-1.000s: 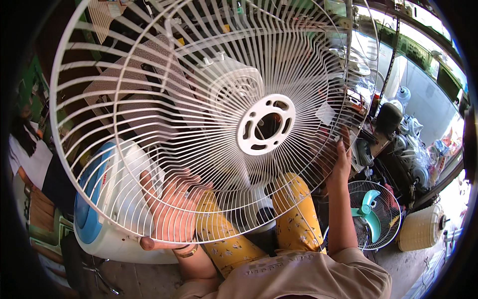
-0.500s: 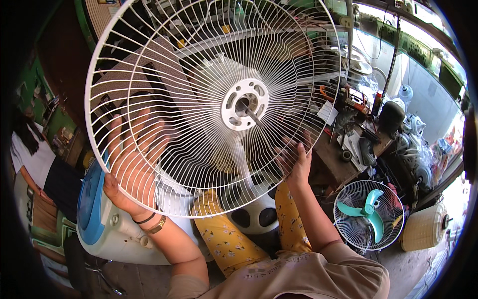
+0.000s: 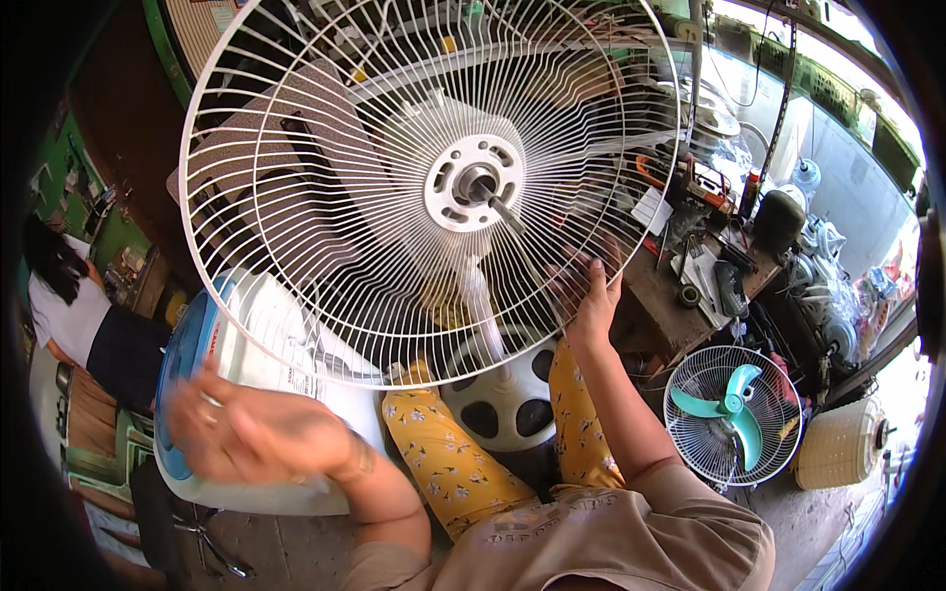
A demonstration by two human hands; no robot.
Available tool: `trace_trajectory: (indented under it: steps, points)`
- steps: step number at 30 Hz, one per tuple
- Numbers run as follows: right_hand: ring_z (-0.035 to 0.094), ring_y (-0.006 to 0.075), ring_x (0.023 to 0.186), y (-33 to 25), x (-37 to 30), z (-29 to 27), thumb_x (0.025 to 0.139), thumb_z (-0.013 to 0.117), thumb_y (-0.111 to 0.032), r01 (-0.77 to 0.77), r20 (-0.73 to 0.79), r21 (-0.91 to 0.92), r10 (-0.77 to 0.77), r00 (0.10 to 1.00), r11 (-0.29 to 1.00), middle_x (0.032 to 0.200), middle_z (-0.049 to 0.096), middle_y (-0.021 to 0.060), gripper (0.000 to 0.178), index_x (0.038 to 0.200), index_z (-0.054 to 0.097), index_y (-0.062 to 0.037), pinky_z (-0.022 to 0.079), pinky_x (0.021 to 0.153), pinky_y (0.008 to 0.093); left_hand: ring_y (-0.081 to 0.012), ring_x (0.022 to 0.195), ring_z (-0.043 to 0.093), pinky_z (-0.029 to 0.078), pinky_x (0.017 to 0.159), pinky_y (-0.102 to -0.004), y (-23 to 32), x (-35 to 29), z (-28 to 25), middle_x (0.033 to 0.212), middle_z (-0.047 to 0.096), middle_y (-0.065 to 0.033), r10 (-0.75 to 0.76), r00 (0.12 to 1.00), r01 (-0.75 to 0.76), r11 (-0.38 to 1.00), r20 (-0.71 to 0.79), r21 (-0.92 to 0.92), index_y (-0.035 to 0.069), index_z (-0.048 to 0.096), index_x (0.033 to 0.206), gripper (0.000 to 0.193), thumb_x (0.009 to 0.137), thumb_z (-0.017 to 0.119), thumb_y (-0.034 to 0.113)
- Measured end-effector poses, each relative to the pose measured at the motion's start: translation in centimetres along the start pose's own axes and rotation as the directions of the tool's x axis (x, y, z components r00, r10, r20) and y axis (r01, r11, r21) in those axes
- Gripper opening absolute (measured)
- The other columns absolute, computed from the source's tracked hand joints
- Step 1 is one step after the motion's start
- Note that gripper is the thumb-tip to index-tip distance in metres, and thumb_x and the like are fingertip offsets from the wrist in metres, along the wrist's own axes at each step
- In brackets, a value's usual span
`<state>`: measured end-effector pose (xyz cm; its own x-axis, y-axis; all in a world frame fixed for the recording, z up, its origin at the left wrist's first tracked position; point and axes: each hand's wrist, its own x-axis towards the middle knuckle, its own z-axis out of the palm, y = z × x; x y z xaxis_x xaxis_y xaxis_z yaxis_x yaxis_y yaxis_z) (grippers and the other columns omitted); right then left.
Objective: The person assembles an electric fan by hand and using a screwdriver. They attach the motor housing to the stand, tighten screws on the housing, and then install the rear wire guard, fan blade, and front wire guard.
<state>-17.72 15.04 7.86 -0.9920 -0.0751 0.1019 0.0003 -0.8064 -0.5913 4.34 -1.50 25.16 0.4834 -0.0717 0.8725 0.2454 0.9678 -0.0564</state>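
Observation:
A large white wire fan grille [image 3: 296,366] fills the middle of the view, on the head of a white stand fan. The metal motor shaft [image 3: 506,215] pokes out through its round hub plate [image 3: 450,209]. Below it, the fan's pole [image 3: 480,313] goes down to a round base [image 3: 506,412] between my knees. My right hand [image 3: 591,303] grips the grille's lower right edge, thumb in front and fingers behind the wires. Off the grille, my left hand [image 3: 251,433] hangs over the white and blue tub-like machine [image 3: 296,340]; motion smears its fingers.
A smaller fan with teal blades [image 3: 731,406] stands at the right, beside a cream ribbed container [image 3: 838,443]. Tools and parts crowd the workbench [image 3: 658,307]. A person in a white top [image 3: 67,310] is at the far left. Pliers [image 3: 212,540] lie on the floor.
My left hand has let go of the grille's lower left edge and moved down and left. The grille has shifted slightly upward. My right hand keeps its grip.

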Motion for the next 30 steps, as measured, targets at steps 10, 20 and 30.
trace_trajectory:
  steps: [10, 20, 30]
  points:
    - [0.066, 0.0211, 0.088, 1.2, 1.1, 1.1, 0.097, 0.049, -0.014, 0.104, -0.011, 0.043, -0.104, 0.995, 0.994, 0.110, 0.063, 0.0118, 0.043, 0.138, 0.039, -0.0114, 0.057, 0.072, 0.0350, -0.0370, 0.131, 0.037, 0.032, 0.110, -0.0500, 2.9, -11.0, 10.8, 0.137, 0.043, -0.0223, -0.146, -0.186, 0.331, -0.940, 0.972, -0.078, -0.003, 0.038, 0.133, 0.099, 0.076, 0.048, 0.077]
    - [0.065, 0.0225, 0.086, -0.1, 3.7, -5.2, 0.098, 0.051, -0.024, -0.120, 0.248, -0.022, 0.122, 0.961, 0.993, 0.113, 0.060, 0.0163, 0.050, 0.141, 0.030, -0.0107, 0.056, 0.074, 0.0362, -0.0371, 0.139, 0.024, 0.019, 0.115, -0.0531, 1.0, -11.1, 12.5, 0.150, 0.022, -0.0255, -0.201, -0.159, 0.072, -0.979, 0.967, -0.191, -0.004, 0.008, 0.146, 0.109, 0.080, 0.048, 0.073]
    - [0.066, 0.0334, 0.089, -17.4, 1.9, -45.0, 0.089, 0.052, -0.015, -0.283, -0.191, -0.958, -0.630, 0.753, -0.047, 0.099, 0.067, 0.0171, 0.025, 0.107, 0.066, -0.0067, 0.050, 0.078, 0.0419, -0.0341, 0.140, 0.022, 0.026, 0.114, -0.0495, 2.6, -10.9, 13.3, 0.155, 0.012, -0.0182, -0.206, -0.175, 0.116, -0.975, 0.963, -0.187, 0.013, -0.020, 0.147, 0.114, 0.077, 0.042, 0.079]
